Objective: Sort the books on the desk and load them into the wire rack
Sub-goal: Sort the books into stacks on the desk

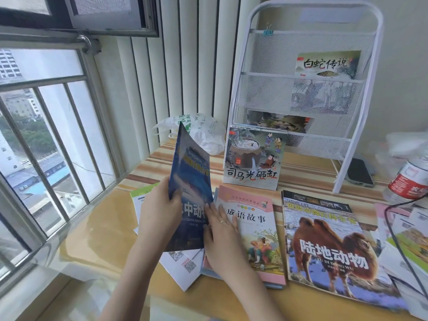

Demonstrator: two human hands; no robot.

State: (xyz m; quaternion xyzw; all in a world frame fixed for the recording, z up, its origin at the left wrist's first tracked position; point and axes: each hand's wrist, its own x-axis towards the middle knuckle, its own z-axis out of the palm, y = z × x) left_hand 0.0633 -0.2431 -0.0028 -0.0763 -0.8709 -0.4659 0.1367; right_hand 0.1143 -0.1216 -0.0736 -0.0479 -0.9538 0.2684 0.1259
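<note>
My left hand grips a dark blue sea-animal book by its left edge and holds it tilted up off the desk. My right hand lies flat, fingers straight, touching the blue book's lower right edge and resting on the pink story book. A camel book lies to the right of the pink one. A picture book with a jar leans against the white wire rack. The rack holds one book in its upper tier and another lower down.
A white plastic bag sits at the back by the wall. A phone lies beside the rack. At the right stand a plastic bottle, a black cable and more books. Papers lie under the blue book. Window bars run along the left.
</note>
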